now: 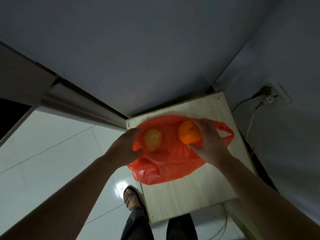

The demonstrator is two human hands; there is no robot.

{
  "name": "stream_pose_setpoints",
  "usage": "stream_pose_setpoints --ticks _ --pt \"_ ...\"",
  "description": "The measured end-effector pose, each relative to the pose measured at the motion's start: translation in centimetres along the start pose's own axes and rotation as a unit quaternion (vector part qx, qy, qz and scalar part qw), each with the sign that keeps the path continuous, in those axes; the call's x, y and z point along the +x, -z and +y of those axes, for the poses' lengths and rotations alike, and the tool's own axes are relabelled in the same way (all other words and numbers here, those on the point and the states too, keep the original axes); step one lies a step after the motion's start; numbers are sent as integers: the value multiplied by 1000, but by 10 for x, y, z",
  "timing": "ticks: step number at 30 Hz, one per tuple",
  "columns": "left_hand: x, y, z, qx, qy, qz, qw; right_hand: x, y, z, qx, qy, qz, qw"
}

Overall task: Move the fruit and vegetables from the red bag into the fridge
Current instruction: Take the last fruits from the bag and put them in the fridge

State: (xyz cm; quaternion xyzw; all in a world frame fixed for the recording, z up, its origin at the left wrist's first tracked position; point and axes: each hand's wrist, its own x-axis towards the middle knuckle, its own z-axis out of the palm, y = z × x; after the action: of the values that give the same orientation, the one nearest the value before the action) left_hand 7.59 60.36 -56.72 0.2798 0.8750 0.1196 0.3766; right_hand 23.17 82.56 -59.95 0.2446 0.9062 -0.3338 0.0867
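My left hand (126, 148) grips the left edge of the red bag (166, 163), with fingers above and thumb below curled into the thin plastic. I judge that I hold it there to spread the mouth and pin the bag to the pale wooden surface (190, 196), so it does not lift along with the fruit.

My right hand (209, 142) wraps the orange (188, 134), fingers over its far right side and thumb tucked under its near side. It is a full grasp rather than a pinch, which suits a round, smooth thing that could roll. The orange is in the far right part of the bag, and no plastic covers its top. I cannot tell whether it is already raised or resting on the film.

It looks bright, round and firm, with a small dark stem mark facing up. A yellowish fruit (152, 139) lies in the left part of the bag, just beside my left fingers. The red film tints it, and I cannot tell its kind. The bag itself is glossy and crumpled. Its near-left part overhangs the surface above the white tiled floor (52, 153), and a handle loop (226, 135) pokes out to the right past my right hand.

The pale grey body (69, 101) at far left may be the fridge, but I cannot tell.
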Motion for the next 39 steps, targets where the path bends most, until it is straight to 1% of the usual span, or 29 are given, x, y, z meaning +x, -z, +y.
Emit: stream_pose_setpoints --ticks 3,5,6,9,12,14,16,21,25,28,30,34,39 --pt "4 9 14 -1 -4 72 997 1 1 -4 20 -17 -13 1000" --pt "7 11 27 22 -40 103 994 2 0 -8 22 -26 -16 999" --pt "8 10 34 28 -58 107 992 2 -1 -9 19 -26 -14 999" --pt "13 -4 44 45 -71 65 994 2 -4 -12 18 -14 -2 1000" --pt "22 -22 34 107 -24 28 994 1 -6 -10 29 -12 2 999" --pt "25 -28 26 79 16 5 997 0 -9 -9 38 -14 -4 999" --pt "26 -31 20 44 22 -11 999 0 -12 -9 43 -11 -3 999" --pt "21 -23 24 25 -11 -6 1000 -7 -7 -17 50 -24 11 998" --pt "3 -2 43 -51 -48 38 997 -31 14 -36 70 -45 41 996" --pt "-20 21 65 -110 -73 77 988 -58 32 -56 102 -62 78 990" --pt "-40 36 78 -128 -91 95 983 -81 44 -70 124 -75 96 985" --pt "-89 65 94 -143 -114 97 978 -131 65 -103 140 -88 134 977" --pt "-162 98 91 -168 -142 104 970 -186 87 -162 144 -83 155 974"
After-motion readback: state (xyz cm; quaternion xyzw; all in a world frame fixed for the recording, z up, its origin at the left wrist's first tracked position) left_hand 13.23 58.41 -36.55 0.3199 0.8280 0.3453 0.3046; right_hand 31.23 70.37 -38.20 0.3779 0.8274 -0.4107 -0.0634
